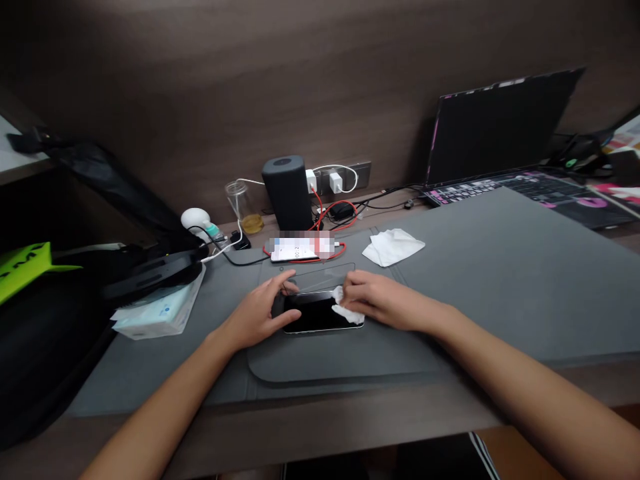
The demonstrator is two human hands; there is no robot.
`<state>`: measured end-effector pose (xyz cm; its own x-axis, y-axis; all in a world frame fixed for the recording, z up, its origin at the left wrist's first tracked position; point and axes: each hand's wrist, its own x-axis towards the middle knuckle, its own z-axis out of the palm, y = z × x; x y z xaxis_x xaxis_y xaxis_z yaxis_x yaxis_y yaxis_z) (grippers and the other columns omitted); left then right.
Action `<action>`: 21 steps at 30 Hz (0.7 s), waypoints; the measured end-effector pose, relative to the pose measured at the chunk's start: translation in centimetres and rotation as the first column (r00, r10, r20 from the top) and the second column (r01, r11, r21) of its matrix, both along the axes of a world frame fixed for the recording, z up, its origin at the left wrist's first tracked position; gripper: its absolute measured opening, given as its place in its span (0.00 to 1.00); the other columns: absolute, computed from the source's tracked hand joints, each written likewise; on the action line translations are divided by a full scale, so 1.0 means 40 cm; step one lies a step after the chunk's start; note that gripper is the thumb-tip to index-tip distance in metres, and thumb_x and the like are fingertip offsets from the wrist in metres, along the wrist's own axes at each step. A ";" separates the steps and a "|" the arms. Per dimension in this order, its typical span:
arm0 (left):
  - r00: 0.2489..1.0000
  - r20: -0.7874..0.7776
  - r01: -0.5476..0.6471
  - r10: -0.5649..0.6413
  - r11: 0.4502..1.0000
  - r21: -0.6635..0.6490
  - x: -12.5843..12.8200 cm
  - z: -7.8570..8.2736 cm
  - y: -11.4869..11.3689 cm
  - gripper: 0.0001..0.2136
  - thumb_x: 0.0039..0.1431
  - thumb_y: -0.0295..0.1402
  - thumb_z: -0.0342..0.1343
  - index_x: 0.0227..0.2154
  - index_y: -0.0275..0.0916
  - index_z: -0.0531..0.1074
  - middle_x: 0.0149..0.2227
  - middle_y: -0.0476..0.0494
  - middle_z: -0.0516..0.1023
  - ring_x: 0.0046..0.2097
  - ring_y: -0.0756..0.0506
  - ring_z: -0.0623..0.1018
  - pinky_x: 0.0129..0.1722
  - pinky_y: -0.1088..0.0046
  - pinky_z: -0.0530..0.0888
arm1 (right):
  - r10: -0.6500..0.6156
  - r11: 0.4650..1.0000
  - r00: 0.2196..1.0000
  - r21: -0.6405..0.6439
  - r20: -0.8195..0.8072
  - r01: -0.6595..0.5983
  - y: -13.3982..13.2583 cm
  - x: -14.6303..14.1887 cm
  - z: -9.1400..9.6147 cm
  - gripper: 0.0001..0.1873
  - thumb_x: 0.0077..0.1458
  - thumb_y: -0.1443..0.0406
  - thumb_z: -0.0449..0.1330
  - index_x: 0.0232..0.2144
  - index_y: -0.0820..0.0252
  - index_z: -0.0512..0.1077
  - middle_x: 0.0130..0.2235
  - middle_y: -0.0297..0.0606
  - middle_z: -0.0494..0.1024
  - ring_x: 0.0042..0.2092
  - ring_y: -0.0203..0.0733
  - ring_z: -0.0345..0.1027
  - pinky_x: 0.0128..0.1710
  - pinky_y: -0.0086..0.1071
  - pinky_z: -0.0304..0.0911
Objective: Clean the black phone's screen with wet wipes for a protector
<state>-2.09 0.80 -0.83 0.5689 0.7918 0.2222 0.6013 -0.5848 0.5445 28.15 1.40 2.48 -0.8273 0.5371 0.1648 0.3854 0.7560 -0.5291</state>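
A black phone (316,311) lies screen-up on a small grey pad (345,357) in front of me. My left hand (263,310) grips the phone's left end, fingers curled over its edge. My right hand (380,300) presses a small white wipe (346,308) onto the right part of the screen, fingers pinched on it. A clear glass sheet (320,275) lies flat just behind the phone.
A crumpled white tissue (393,245) lies behind my right hand. Farther back lie a second lit phone (295,251) on a red cable, a dark speaker (287,192) and a glass cup (243,207). A laptop (505,147) stands at right, a tissue pack (160,310) and black bag (45,333) at left.
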 end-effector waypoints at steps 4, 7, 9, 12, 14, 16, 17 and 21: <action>1.000 -0.006 0.006 -0.006 1.000 0.011 0.000 0.001 -0.001 0.30 0.66 0.42 0.56 0.66 0.45 0.52 0.55 0.38 0.75 0.52 0.38 0.76 0.54 0.53 0.71 | 0.036 0.999 0.999 0.009 0.002 -0.036 -0.008 -0.014 -0.001 0.11 0.68 0.67 0.53 0.39 0.63 0.75 0.40 0.42 0.71 0.42 0.42 0.65 0.44 0.36 0.63; 1.000 -0.003 -0.010 0.011 1.000 0.022 0.001 0.002 -0.003 0.29 0.67 0.43 0.54 0.66 0.45 0.52 0.55 0.37 0.75 0.52 0.38 0.76 0.54 0.54 0.71 | 0.116 0.993 0.993 -0.035 -0.020 -0.117 -0.010 -0.022 -0.004 0.10 0.68 0.67 0.55 0.42 0.62 0.76 0.42 0.42 0.73 0.45 0.42 0.67 0.47 0.35 0.64; 1.000 -0.002 -0.020 0.020 0.999 0.027 0.002 0.002 -0.002 0.29 0.67 0.43 0.54 0.66 0.44 0.52 0.55 0.37 0.75 0.53 0.38 0.76 0.54 0.54 0.71 | 0.069 0.997 0.997 -0.018 -0.027 -0.069 -0.007 -0.021 -0.007 0.11 0.68 0.66 0.54 0.43 0.62 0.77 0.43 0.43 0.73 0.45 0.42 0.67 0.47 0.36 0.64; 1.000 -0.005 0.001 -0.001 1.000 0.019 0.002 0.003 -0.001 0.30 0.67 0.45 0.54 0.67 0.44 0.51 0.56 0.37 0.75 0.53 0.38 0.76 0.55 0.54 0.71 | -0.031 0.996 0.999 0.079 -0.006 0.032 -0.010 -0.026 -0.013 0.13 0.69 0.66 0.52 0.42 0.64 0.77 0.43 0.46 0.73 0.45 0.44 0.67 0.47 0.39 0.65; 1.000 -0.010 0.012 -0.012 1.000 0.012 0.001 0.004 0.001 0.32 0.66 0.46 0.54 0.67 0.43 0.50 0.56 0.37 0.74 0.54 0.38 0.75 0.55 0.53 0.71 | 0.003 0.992 1.000 0.125 0.019 -0.005 -0.017 -0.035 -0.015 0.13 0.69 0.66 0.52 0.44 0.65 0.76 0.45 0.47 0.73 0.46 0.45 0.66 0.47 0.39 0.66; 1.000 -0.016 0.009 -0.009 1.000 0.008 0.000 0.004 0.002 0.34 0.65 0.47 0.55 0.67 0.43 0.49 0.56 0.37 0.74 0.54 0.37 0.75 0.55 0.53 0.70 | 0.072 0.987 0.997 0.143 0.041 -0.077 -0.023 -0.044 -0.016 0.13 0.68 0.66 0.53 0.47 0.65 0.75 0.46 0.46 0.73 0.47 0.45 0.66 0.48 0.38 0.66; 1.000 -0.018 0.008 -0.008 1.000 0.008 0.000 0.004 0.002 0.34 0.64 0.48 0.56 0.67 0.43 0.49 0.57 0.37 0.74 0.55 0.37 0.75 0.56 0.52 0.70 | 0.086 0.983 0.995 0.156 0.050 -0.093 -0.026 -0.047 -0.016 0.13 0.68 0.66 0.53 0.48 0.64 0.75 0.47 0.46 0.73 0.47 0.45 0.66 0.48 0.38 0.66; 1.000 -0.013 0.027 -0.027 1.000 0.009 0.001 0.003 0.003 0.36 0.63 0.49 0.57 0.67 0.43 0.49 0.56 0.37 0.74 0.55 0.37 0.75 0.56 0.53 0.70 | 0.036 0.959 0.993 0.277 0.113 -0.066 -0.034 -0.053 -0.015 0.16 0.68 0.65 0.52 0.52 0.65 0.73 0.51 0.50 0.71 0.48 0.48 0.65 0.45 0.40 0.68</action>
